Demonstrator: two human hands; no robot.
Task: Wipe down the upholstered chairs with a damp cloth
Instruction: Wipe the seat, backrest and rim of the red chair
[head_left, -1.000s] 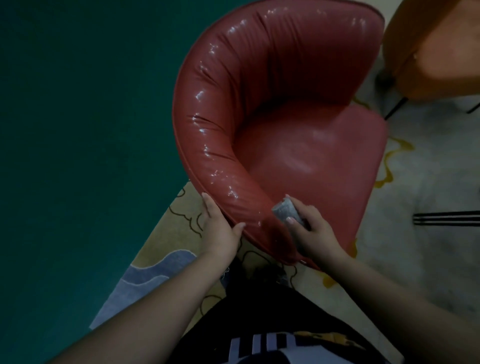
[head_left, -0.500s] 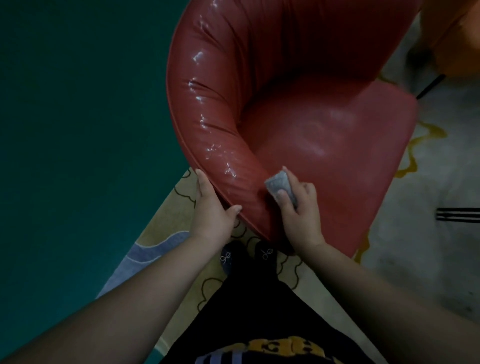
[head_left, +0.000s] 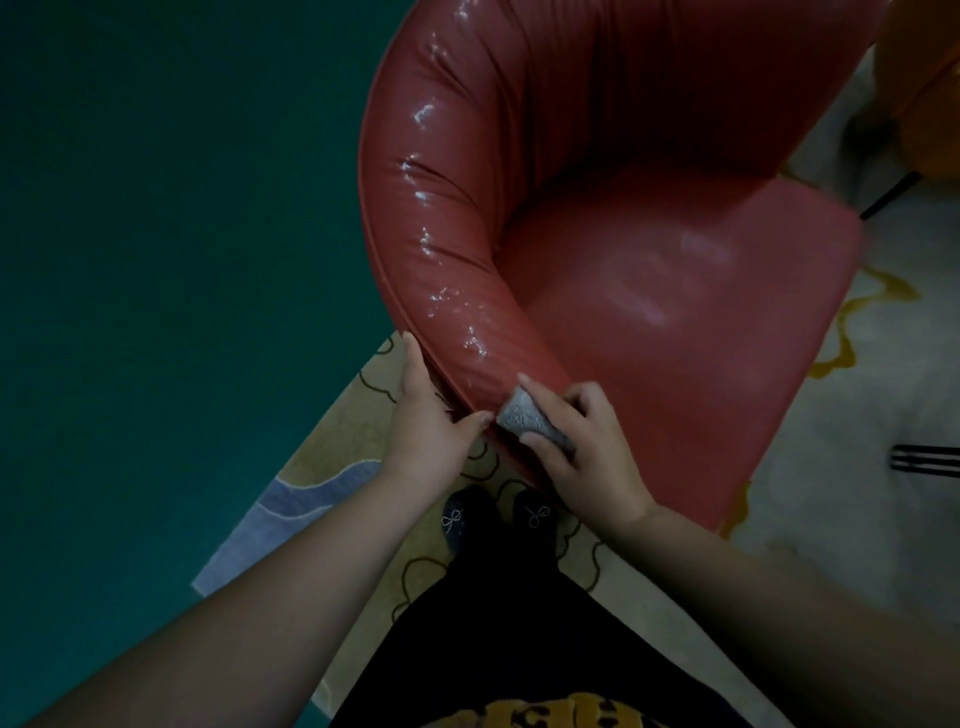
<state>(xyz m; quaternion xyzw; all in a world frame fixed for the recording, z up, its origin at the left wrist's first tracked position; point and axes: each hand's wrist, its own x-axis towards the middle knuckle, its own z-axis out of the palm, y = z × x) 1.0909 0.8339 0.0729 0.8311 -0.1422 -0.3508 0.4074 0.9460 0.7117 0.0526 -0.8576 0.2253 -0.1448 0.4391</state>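
Observation:
A red upholstered tub chair (head_left: 649, 291) fills the middle of the view, its curved armrest shiny with wet streaks. My right hand (head_left: 582, 457) grips a small folded grey cloth (head_left: 530, 418) and presses it against the near end of the armrest. My left hand (head_left: 426, 415) holds the outer edge of the same armrest, fingers flat along the outside and thumb on the rim, right beside the cloth.
An orange chair (head_left: 924, 93) stands at the top right with a black leg showing. A patterned rug (head_left: 332, 467) lies under the chairs, next to dark green floor (head_left: 156, 260) on the left. My feet in dark slippers (head_left: 493, 519) stand close to the red chair.
My right hand has slid the cloth along the armrest toward its near end, closer to my left hand. The view has moved in nearer to the chair.

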